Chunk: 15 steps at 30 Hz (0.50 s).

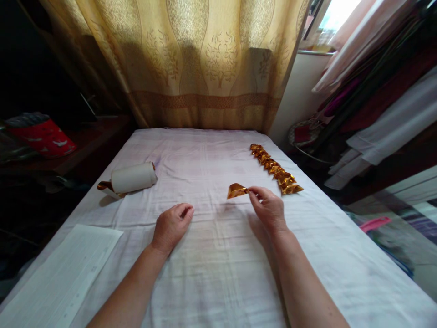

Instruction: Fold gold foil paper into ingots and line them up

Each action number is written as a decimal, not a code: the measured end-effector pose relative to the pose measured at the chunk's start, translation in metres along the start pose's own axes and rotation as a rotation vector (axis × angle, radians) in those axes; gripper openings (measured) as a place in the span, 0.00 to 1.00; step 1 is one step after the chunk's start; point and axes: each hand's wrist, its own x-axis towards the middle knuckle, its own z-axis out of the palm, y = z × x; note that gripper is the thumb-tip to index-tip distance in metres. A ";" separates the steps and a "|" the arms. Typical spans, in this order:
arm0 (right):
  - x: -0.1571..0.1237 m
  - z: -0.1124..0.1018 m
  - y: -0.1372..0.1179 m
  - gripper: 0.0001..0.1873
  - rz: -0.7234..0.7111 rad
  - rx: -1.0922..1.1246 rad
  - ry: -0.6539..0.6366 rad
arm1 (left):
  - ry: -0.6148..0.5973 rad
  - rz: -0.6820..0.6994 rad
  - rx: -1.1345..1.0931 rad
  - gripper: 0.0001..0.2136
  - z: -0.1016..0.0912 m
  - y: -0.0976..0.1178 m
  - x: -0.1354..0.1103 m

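Between the thumb and fingers of my right hand (266,207) is a folded piece of gold foil paper (236,191), pinched at its right end and held just above the cloth. My left hand (171,228) rests on the white cloth (201,273) with its fingers curled in and nothing visible in them. Beyond my right hand, a slanting row of several folded gold foil pieces (273,168) lies close together. A white roll (134,177) with gold foil showing at its ends lies on its side at the left.
A white printed sheet (64,278) lies at the near left of the cloth. Gold curtains (218,59) hang behind the far edge. A red container (48,136) stands on a dark surface at left. Hanging clothes (385,109) crowd the right side, with a pink object (375,223) below.
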 end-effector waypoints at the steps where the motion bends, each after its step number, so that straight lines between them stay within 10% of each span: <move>1: 0.003 -0.009 0.014 0.18 0.024 -0.043 0.049 | 0.001 0.001 0.007 0.12 0.001 -0.001 0.000; 8: 0.000 -0.065 0.099 0.20 0.183 -0.290 0.299 | 0.017 -0.003 0.023 0.14 0.003 -0.003 0.001; 15: -0.011 -0.081 0.122 0.18 0.379 -0.450 0.330 | 0.024 0.000 0.024 0.15 0.002 -0.003 0.001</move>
